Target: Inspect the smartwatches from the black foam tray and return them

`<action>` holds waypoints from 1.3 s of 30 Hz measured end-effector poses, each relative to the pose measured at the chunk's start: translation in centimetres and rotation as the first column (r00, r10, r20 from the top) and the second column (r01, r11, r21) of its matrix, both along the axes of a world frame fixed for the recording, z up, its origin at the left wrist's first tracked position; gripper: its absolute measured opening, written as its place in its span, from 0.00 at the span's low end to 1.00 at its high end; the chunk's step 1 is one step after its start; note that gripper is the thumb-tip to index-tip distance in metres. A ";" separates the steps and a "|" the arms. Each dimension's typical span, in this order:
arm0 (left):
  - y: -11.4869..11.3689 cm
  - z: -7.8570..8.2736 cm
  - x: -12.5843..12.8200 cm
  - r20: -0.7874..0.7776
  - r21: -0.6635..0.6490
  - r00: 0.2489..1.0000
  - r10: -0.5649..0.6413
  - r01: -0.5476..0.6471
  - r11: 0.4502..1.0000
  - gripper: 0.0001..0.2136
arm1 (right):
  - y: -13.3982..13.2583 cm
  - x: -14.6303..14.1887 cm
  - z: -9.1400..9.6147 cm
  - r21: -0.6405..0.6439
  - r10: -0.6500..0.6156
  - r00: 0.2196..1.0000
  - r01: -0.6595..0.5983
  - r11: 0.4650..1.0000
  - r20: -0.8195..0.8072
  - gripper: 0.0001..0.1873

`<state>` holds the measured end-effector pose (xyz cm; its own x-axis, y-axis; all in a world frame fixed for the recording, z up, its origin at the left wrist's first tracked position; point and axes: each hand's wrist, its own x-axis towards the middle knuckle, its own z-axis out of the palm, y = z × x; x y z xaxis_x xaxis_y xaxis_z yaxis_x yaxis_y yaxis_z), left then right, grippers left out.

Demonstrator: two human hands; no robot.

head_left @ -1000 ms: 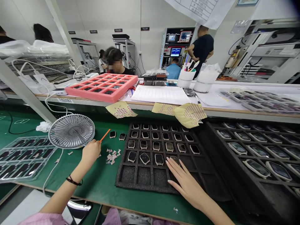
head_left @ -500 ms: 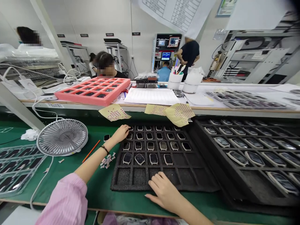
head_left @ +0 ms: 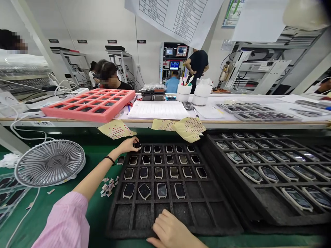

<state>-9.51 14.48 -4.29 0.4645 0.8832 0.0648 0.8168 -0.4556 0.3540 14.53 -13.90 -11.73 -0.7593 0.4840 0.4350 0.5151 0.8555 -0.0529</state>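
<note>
My left hand [head_left: 128, 145] is at the back left corner of a black foam tray [head_left: 144, 233], its fingers pinched on the edge of a smartwatch body [head_left: 137, 146]. The tray has rows of compartments, many holding strapless square watches with dark screens, such as a watch [head_left: 161, 190] in the fourth row. At the tray's front edge lies my right hand [head_left: 170, 228], fingers loosely bent, thumb apart, holding nothing that I can see. One loose watch [head_left: 120, 160] sits on the green mat just left of the tray, near my left wrist.
A second black tray [head_left: 274, 203] of watches stands at the right. Left are a grey fan [head_left: 51, 163] and small paper scraps [head_left: 108, 187]. Yellow sticker sheets [head_left: 190, 129] hang from the shelf, which bears a pink foam tray [head_left: 103, 117] and papers [head_left: 157, 109]. People are beyond.
The view has moved closer to the tray and shifted. A watch now shows raised at my left fingertips in the back left corner. My right hand stays by the front edge.
</note>
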 end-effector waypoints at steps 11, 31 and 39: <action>0.8 -0.6 5.2 -0.086 -0.103 0.967 -0.241 0.232 0.967 0.22 | -0.6 0.5 0.1 -0.002 -0.033 0.999 0.033 0.999 -0.016 0.17; 1.4 0.6 12.7 -0.242 -0.066 0.937 -0.253 0.244 0.967 0.17 | -0.7 0.2 -0.3 0.056 -0.073 0.996 0.076 0.996 -0.043 0.15; 1.5 3.0 15.6 -0.170 -0.048 0.944 -0.283 0.279 0.959 0.19 | -0.1 -0.7 -2.6 0.226 -0.062 0.984 0.100 0.969 -0.170 0.17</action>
